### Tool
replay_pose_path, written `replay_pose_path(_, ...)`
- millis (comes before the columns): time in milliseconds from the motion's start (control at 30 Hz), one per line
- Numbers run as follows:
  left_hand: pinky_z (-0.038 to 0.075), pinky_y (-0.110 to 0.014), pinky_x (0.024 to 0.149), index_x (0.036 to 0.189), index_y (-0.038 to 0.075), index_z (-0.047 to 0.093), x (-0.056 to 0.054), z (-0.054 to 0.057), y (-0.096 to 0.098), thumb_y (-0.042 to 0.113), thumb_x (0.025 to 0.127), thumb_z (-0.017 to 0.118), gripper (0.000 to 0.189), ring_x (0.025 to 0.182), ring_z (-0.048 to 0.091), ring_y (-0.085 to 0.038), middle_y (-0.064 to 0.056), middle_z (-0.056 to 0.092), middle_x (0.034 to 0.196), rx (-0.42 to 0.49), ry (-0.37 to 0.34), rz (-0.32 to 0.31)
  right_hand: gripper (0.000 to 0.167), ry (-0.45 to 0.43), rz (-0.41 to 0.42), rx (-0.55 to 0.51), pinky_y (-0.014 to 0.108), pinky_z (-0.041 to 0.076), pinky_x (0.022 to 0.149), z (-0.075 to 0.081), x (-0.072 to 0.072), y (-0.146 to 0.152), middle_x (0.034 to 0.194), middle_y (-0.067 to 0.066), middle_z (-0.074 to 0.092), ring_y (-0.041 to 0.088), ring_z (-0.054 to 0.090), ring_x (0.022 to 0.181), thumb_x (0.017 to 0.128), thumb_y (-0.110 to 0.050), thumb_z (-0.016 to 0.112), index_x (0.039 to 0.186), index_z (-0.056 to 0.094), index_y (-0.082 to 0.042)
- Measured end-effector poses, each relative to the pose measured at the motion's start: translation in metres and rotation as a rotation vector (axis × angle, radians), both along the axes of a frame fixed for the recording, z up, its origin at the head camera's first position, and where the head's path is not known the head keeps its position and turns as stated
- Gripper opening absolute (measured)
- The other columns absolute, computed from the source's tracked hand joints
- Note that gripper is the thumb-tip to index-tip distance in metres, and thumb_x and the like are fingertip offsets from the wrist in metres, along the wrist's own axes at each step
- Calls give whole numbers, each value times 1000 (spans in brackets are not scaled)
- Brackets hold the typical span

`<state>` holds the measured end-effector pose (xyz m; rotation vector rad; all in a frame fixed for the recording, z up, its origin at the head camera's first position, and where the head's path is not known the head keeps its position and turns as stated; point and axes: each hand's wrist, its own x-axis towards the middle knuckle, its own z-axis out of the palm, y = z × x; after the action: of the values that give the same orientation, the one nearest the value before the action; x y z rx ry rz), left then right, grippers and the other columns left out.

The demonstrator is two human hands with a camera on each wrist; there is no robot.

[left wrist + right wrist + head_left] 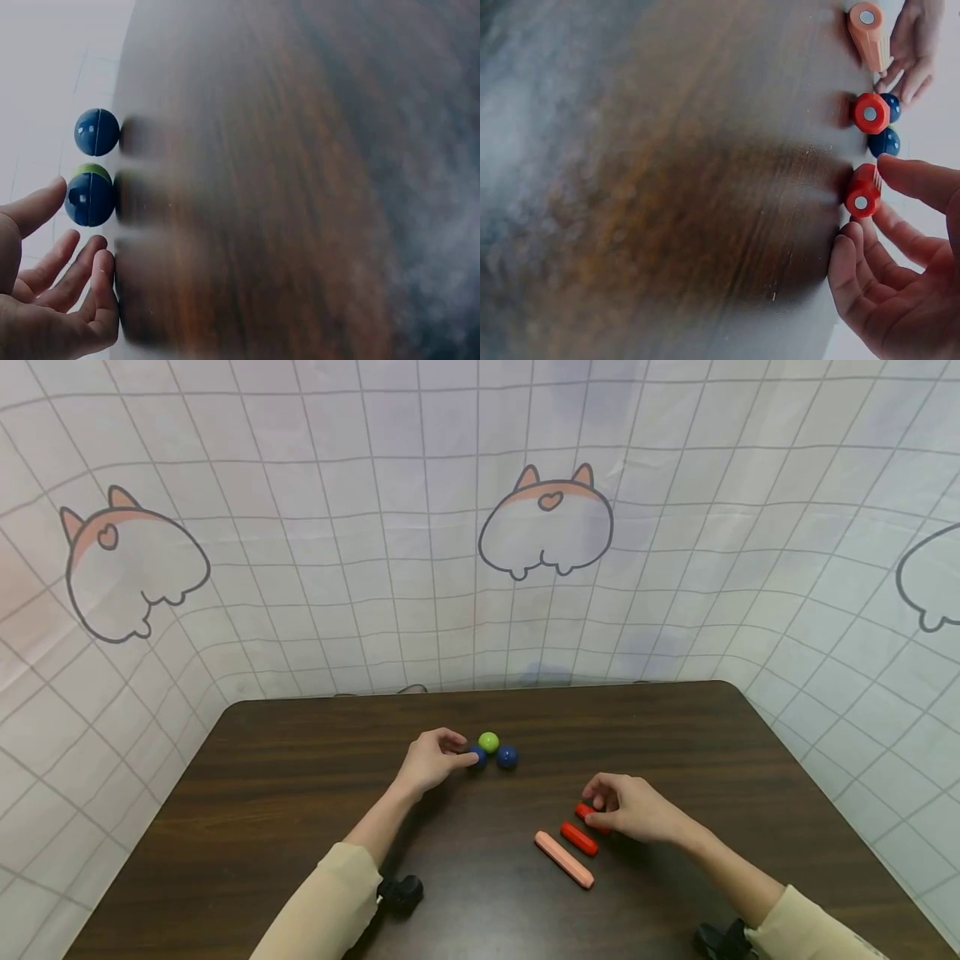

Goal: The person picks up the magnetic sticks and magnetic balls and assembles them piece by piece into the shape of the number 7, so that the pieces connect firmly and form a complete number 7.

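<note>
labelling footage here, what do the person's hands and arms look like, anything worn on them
Both the left hand and the right hand are bare, with no gloves visible. The left sleeve and right sleeve are pale yellow, leaving the wrists uncovered. A small black device shows beside each cuff, left and right; its markings are too small to read.

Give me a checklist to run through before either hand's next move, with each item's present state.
1. Left hand at one ball: ok, thumb and fingers are around the left blue ball.
2. Left hand's grip secure: cannot tell.
3. Right hand at one stick: ok, it is at the right red stick.
4. Right hand's grip secure: cannot tell.
5. Wide clearance around the left blue ball: not ok, the green ball sits close behind it.
6. Pink stick clear of both hands: ok.
</note>
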<state>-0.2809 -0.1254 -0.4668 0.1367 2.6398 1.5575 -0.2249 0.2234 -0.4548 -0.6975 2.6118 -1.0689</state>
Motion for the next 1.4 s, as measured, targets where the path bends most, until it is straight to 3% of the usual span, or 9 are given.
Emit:
replay_pose_path(467,55,-41,82,109,5,72,1,0,1,26,87,85,33,95,67,-22,-3,73,99,-29,11,34,23,2,28,11,26,45,62,0,-1,-4,85,-2,59,13,55,71,88,-15,81,105,67,-8)
replay_pose_path(767,54,-42,80,105,7,73,3,2,4,23,87,85,27,94,66,-24,-4,72,96,-40,12,16,21,14,27,27,25,44,62,0,0,-3,84,-4,59,11,53,70,88,-14,81,104,68,-8)
replay_pose_path(1100,52,-43,83,107,6,73,6,7,3,17,87,84,25,95,65,-23,-3,72,94,-34,13,-5,32,-6,28,42,27,46,66,4,3,-2,87,1,60,15,54,76,83,-14,86,107,67,-5)
replay_pose_path(1400,52,-41,81,109,8,74,8,6,0,16,87,84,25,94,64,-22,-6,70,98,-47,9,-33,24,16,34,56,28,48,66,5,2,2,85,-1,61,14,55,76,84,-7,82,104,68,-5)
